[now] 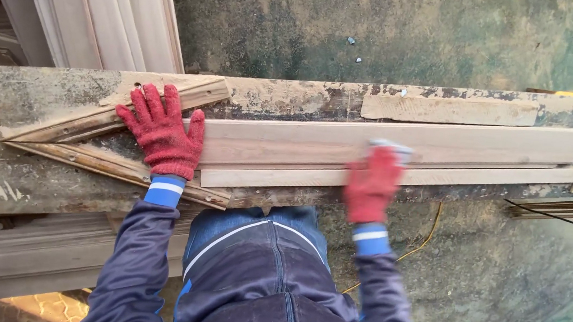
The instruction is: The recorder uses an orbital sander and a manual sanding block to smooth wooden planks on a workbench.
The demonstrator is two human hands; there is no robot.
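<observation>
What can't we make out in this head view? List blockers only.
- Pale pad under the right hand: motion blur and the red glove hide its kind, and the hand's grip on it.
- Long pale moulded wooden board: its left end lies under the flat left hand.
- Worn, paint-caked wooden workbench: both ends cut off by the frame edges.
- Yellow cable: its upper end is hidden behind the workbench.

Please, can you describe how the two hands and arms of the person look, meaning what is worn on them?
Both the left hand and the right hand wear red knitted gloves. Each glove has a blue cuff with one white stripe. The arms are covered by dark navy sleeves of smooth, slightly shiny fabric.
</observation>
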